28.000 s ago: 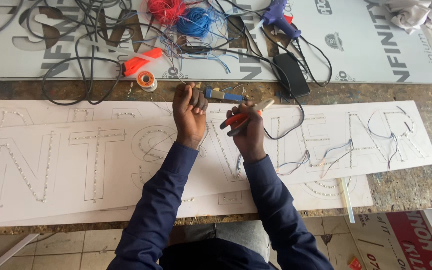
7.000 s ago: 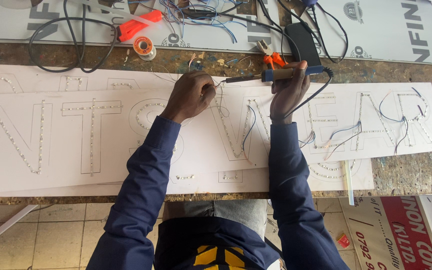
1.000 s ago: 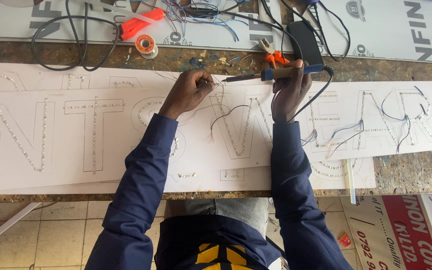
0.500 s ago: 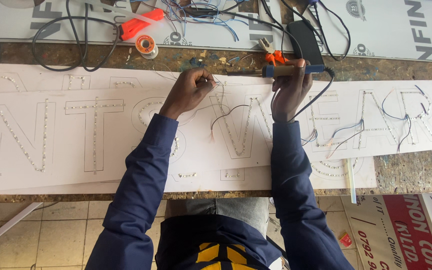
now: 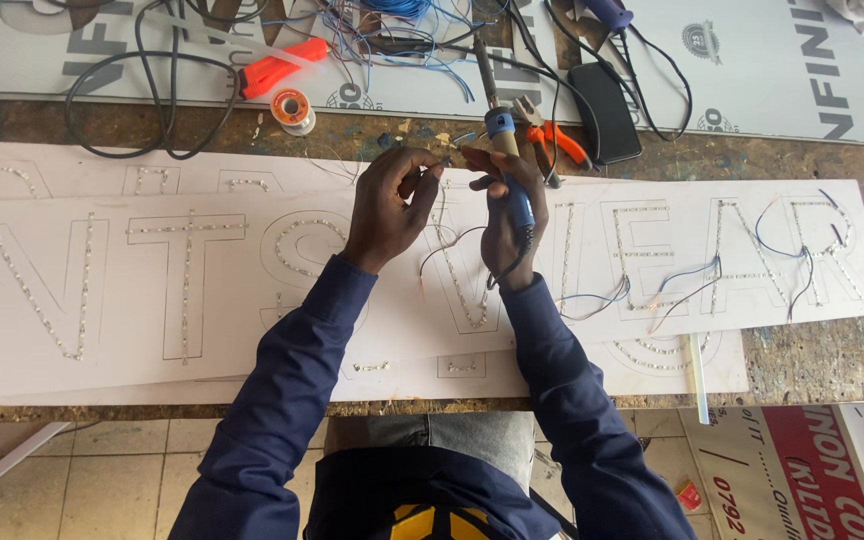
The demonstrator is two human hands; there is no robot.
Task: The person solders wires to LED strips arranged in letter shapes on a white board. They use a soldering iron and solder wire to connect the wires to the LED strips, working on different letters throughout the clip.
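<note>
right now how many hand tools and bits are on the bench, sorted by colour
Orange: 2 — orange-handled tool, orange-handled pliers
Blue: 2 — blue-handled soldering iron in the right hand, blue tool at the far edge
Black: 1 — flat black rectangular device
Silver: 1 — small solder spool
Total: 6

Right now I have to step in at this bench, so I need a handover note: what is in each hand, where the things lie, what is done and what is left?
Left hand: pinches a thin wire above the white sign panel.
Right hand: grips the blue-handled soldering iron, raised off the board, tip pointing away.
Solder spool, orange-handled pliers and a black box lie behind the panel.
Done: small lights line the letter outlines; the right-hand letters carry loose wires.
Left: the wires at the middle letter hang free.
</note>
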